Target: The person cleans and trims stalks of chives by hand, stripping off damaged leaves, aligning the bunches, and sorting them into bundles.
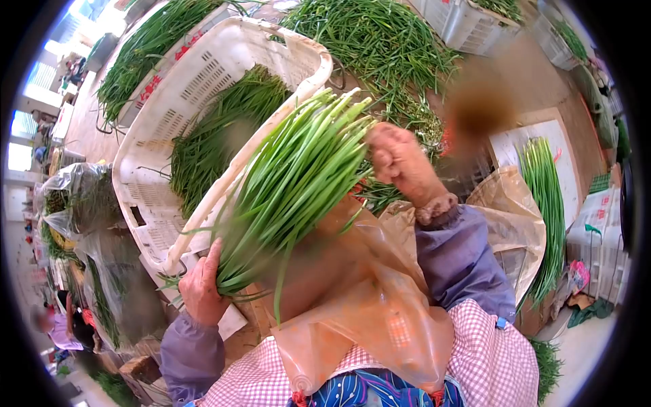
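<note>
A thick bunch of green garlic chives (298, 183) lies slanted across my lap and the near rim of a white plastic crate (224, 169). My left hand (203, 288) is closed around its lower, leafy end, with some leaf tips poking out past the fingers. Beside the pale cut ends at the upper right is my right hand (400, 159), its fingers curled in. Whether that hand pinches a stem is hidden. More chives (217, 129) lie inside the crate. A clear plastic apron (359, 292) covers my lap below the bunch.
Loose chives (380, 47) are heaped on the floor ahead. Another filled crate (169, 57) stands at the upper left. To my right, a long bundle of chives (546, 217) rests by a white board (508, 146). Plastic-wrapped greens (115, 251) and a person (64, 322) are at the left.
</note>
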The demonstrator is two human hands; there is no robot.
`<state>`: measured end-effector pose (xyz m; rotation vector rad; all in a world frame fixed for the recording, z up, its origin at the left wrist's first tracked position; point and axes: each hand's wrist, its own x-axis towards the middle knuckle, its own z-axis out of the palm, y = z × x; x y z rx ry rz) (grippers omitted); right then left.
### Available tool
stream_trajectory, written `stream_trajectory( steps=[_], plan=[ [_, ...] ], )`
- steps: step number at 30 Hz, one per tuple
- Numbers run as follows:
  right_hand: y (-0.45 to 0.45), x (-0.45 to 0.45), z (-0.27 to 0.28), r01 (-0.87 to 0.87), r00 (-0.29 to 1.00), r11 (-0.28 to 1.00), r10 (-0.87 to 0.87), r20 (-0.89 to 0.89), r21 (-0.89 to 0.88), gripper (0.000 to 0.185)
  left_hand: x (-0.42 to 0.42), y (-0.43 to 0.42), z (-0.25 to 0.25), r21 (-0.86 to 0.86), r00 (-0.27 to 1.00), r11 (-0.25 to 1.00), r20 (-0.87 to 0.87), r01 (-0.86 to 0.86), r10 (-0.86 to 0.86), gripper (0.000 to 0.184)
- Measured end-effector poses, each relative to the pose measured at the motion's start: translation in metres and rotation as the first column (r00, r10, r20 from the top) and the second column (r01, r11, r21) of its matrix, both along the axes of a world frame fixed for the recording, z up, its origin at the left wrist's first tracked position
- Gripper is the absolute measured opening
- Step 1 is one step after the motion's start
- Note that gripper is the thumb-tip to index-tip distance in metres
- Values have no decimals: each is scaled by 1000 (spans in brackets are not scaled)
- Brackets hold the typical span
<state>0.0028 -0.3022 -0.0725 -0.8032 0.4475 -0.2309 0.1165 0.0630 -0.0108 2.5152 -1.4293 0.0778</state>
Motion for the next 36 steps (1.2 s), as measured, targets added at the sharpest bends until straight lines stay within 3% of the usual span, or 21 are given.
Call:
stream_trajectory(
  steps=[1,3,5,6,8,9,11,14,17,18,19,20,22,23,25,26,29,31,32,33,36],
  plan=[
    [-10,-8,-5,100,990,991,-108,91,84,9,-1,3,-1,9,1000,1000,23,0,0,68],
    [-28,-15,-3,399,910,917,-394,126,-13,9,0,6,0,39,999,999,32,-7,6,69],
    [-29,-25,13,486,874,843,-464,145,-231,9,3,4,0,61,999,998,37,-1,-1,70],
    [-22,-24,27,458,887,758,-424,182,-465,9,4,4,-1,76,998,997,63,9,-14,70],
    [-7,-12,34,303,930,403,-324,175,-864,8,4,2,0,94,994,995,102,19,-29,68],
    [-11,-8,31,148,972,51,-193,135,-988,14,4,0,1,94,994,995,102,18,-28,68],
    [-9,0,20,-179,970,-228,-200,-134,-957,22,3,-2,6,139,984,989,167,41,-64,65],
    [-3,11,8,-59,979,-338,-204,12,-939,27,5,2,9,159,981,985,172,61,-88,64],
    [-6,19,16,-13,974,-356,-215,68,-935,24,8,3,10,140,958,984,246,114,-146,63],
    [-11,20,7,-29,991,-436,-131,31,-899,30,6,-1,16,195,973,978,203,73,-113,59],
    [-15,19,3,-262,964,-366,-55,-260,-893,40,7,-2,16,194,975,979,198,64,-103,59],
    [-13,20,-2,-270,953,-249,72,-296,-930,44,9,-2,16,182,968,979,213,90,-129,58],
    [-6,16,-3,-262,919,-147,265,-293,-954,53,11,-7,18,169,954,977,246,131,-170,57],
    [4,19,-1,-30,948,-116,312,-65,-993,40,11,-8,18,172,959,978,236,121,-160,57],
    [25,15,-3,-106,958,328,285,-9,-939,27,12,-9,18,157,953,977,244,142,-178,57],
    [30,17,-4,-81,959,380,282,32,-921,24,14,-10,18,153,948,976,252,158,-193,57],
    [30,20,-28,76,997,352,-36,67,-933,14,12,-7,16,157,958,979,236,129,-164,56],
    [20,21,-24,168,954,586,-299,-19,-792,12,8,-9,17,151,974,984,191,97,-125,58],
    [12,17,-14,263,950,801,-311,2,-538,10,8,-8,15,131,986,988,132,83,-100,61],
    [3,12,-4,367,928,904,-372,17,-219,9,7,-6,14,110,994,991,69,72,-80,64],
    [-58,-19,11,431,892,900,-436,119,60,11,10,-2,3,56,996,995,-32,83,-81,66]
  ],
)
